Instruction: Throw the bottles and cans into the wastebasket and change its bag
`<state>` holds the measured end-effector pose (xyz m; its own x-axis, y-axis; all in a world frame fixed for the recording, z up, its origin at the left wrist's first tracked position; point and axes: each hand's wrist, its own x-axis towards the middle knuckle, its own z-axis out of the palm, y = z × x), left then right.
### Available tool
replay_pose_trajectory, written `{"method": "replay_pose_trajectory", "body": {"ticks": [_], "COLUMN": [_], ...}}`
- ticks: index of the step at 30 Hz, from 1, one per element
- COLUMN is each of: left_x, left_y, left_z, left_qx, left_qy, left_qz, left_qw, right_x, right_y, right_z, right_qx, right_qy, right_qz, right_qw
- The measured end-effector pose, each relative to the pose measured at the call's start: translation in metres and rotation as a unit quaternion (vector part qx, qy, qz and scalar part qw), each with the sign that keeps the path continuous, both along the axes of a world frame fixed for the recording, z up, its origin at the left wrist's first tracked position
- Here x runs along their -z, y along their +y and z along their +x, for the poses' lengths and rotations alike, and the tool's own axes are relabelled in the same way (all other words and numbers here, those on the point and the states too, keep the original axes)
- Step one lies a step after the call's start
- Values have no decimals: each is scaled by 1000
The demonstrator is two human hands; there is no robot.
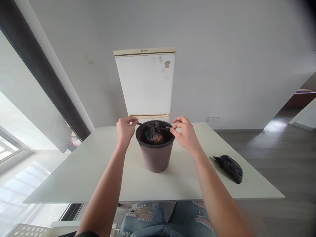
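A brownish trash bin (pixel 156 159) with a dark rim stands on the table in front of me. Inside it sits a black plastic garbage bag (pixel 153 134), gathered at its neck, with something orange-brown showing low in the bin. My left hand (pixel 126 129) pinches one drawn-out strand of the bag at the rim's left side. Across from it, my right hand (pixel 183 131) pinches the other strand near the right rim. Both strands are stretched sideways over the bin's mouth.
A bunched black plastic bag (pixel 229 168) lies on the right of the pale table (pixel 98 171). Behind the table, a white refrigerator (pixel 146 84) stands against the grey wall. A wall socket (pixel 213 119) is low at the right.
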<state>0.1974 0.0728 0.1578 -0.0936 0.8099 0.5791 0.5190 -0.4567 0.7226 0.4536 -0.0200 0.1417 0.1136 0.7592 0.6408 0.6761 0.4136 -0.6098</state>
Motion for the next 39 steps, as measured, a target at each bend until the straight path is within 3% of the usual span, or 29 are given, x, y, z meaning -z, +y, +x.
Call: {"method": "replay_pose_trajectory", "body": {"ticks": [4, 8, 11, 18, 22, 26, 28, 30, 33, 34, 36, 39], "left_x": [9, 16, 13, -17, -30, -27, -19, -3, 35, 51, 84, 128], "left_y": [7, 8, 0, -32, -47, -57, -53, -40, -9, 0, 13, 15], "left_z": [-13, -21, -21, 7, 28, 35, 28, 15, -13, -23, -41, -57], "left_qx": [-49, -41, -32, 68, 131, 177, 134, 37, -101, -108, -67, -41], "left_qy": [43, 42, 20, -36, -12, -5, -32, -78, -105, -84, -37, -33], "left_qz": [-11, -19, 1, 61, 71, 97, 119, 137, 111, 71, -57, -119], "left_qw": [998, 998, 999, 995, 989, 979, 983, 987, 983, 988, 995, 992], "right_x": [8, 9, 1, -31, -32, -28, -29, -30, -35, -37, -43, -53], "right_y": [-7, -11, -12, -5, 15, 31, 35, 37, 44, 47, 53, 59], "right_z": [6, 9, 5, -24, -39, -46, -47, -46, -46, -46, -47, -49], "right_qx": [15, 31, 16, -107, -159, -160, -154, -124, -78, -71, -59, -48], "right_qy": [17, 29, 21, -24, -104, -169, -151, -109, -54, -37, -4, 37], "right_qz": [-6, -4, 10, -58, -156, -180, -182, -171, -141, -130, -111, -70], "right_qw": [1000, 999, 1000, 992, 969, 956, 959, 971, 986, 988, 992, 996]}}
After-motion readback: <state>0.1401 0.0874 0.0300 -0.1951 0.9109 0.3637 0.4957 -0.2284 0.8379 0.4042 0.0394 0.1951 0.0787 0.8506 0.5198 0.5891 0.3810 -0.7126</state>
